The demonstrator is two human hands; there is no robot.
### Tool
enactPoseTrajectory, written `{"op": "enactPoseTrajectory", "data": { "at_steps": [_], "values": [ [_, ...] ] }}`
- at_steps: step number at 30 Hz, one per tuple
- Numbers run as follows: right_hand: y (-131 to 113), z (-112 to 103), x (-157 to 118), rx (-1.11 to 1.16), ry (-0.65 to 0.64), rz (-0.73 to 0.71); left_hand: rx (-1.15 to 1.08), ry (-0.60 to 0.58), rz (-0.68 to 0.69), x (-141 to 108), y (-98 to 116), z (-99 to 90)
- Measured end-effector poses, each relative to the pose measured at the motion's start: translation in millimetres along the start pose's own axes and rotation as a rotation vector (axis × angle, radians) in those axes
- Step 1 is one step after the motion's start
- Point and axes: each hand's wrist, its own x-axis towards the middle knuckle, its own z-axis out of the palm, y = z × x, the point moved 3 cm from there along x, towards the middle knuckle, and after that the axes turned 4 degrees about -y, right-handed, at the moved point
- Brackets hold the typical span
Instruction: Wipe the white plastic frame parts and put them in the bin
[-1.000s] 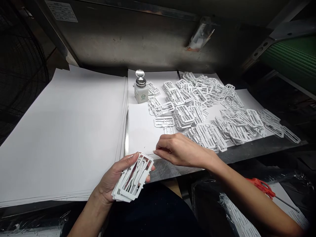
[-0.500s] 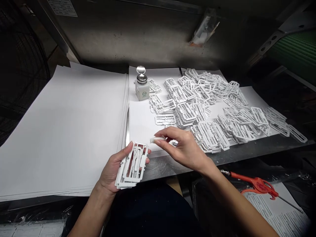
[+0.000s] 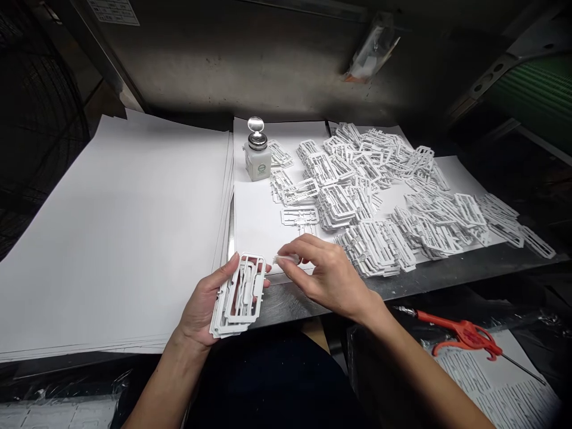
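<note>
Right hand point(image 3: 330, 279) edges nearer, pinching a small white piece point(image 3: 286, 259); left hand point(image 3: 199, 313) clasps stacked white plastic frames point(image 3: 241, 295), which could slip and scatter if its grip loosens.

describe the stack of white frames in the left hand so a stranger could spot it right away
Find the big white paper stack at left. Near its lower right corner, a left hand holds a small bundle of white moulded frames. Unlike the heaped frames beyond, these are off the surface, in the hand.

Matt plastic frames point(image 3: 370, 247) on smooth paper point(image 3: 134, 238) (scratched steel bench point(image 3: 295, 304) beneath).
</note>
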Motion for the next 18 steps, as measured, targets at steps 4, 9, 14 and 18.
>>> {"op": "enactPoseTrajectory", "data": {
  "at_steps": [4, 9, 14, 18],
  "values": [
    [-4, 5, 0, 0.062, 0.039, -0.004, -0.074, 0.023, 0.033, 3, 1, 1.6],
    [-10, 22, -4, 0.131, -0.002, -0.005, -0.12, 0.031, 0.077, 3, 1, 5.3],
    [-14, 33, -27, 0.187, -0.105, 0.008, -0.103, 0.053, 0.082, 3, 1, 3.9],
    [-18, 31, -39, 0.262, -0.124, 0.008, -0.098, 0.075, 0.092, 5, 2, 3.0]
  ]
}}
